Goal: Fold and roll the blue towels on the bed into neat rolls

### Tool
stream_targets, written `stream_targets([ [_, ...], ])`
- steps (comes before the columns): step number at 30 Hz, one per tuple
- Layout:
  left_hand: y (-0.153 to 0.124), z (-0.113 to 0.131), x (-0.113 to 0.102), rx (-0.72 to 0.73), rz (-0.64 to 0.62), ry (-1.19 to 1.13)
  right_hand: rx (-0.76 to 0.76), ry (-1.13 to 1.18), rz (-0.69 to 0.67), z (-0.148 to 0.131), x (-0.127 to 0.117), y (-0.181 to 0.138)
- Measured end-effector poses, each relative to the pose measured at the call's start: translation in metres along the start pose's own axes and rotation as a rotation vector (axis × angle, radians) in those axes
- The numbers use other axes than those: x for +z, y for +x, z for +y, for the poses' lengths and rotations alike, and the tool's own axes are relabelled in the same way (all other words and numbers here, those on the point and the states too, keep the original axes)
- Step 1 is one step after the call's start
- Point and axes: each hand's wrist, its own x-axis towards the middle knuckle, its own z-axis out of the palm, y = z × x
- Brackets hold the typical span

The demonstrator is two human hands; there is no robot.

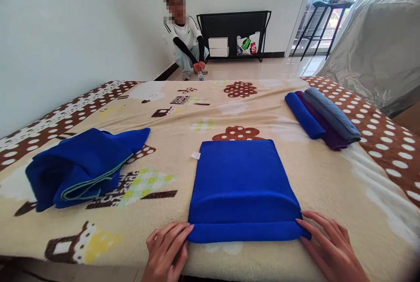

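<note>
Apparently barely begun on the blue towel (243, 174), bottom centre of the frame, with only its near edge folded. Holding that fold's ends in a narrow grip of left hand (169, 247) and right hand (331, 238). Seemingly done with the rolled cloths (321, 121), upper right, not the crumpled blue cloth (85, 161), left.

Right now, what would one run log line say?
Flat blue cloth: near edge turned over; left hand: on near left corner; right hand: pinching near right corner; crumpled blue cloth: at left
</note>
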Motion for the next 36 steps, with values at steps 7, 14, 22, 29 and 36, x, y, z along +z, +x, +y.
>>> stream_targets([
  [7,0.002,-0.004,-0.001,0.019,0.035,-0.019,-0.007,-0.035,0.03,0.005,0.001,-0.006],
  [14,-0.007,-0.003,-0.002,-0.007,0.018,-0.001,-0.039,-0.06,0.024,0.007,-0.001,-0.011],
  [22,-0.005,-0.001,0.0,-0.025,0.013,-0.027,-0.037,-0.035,0.031,0.006,-0.001,-0.006],
  [29,-0.006,-0.002,-0.008,-0.057,0.034,-0.074,-0.052,-0.023,0.013,0.007,-0.008,-0.01],
  [36,-0.013,0.004,-0.012,-0.188,0.001,-0.271,-0.031,0.082,-0.064,-0.001,-0.025,-0.003],
])
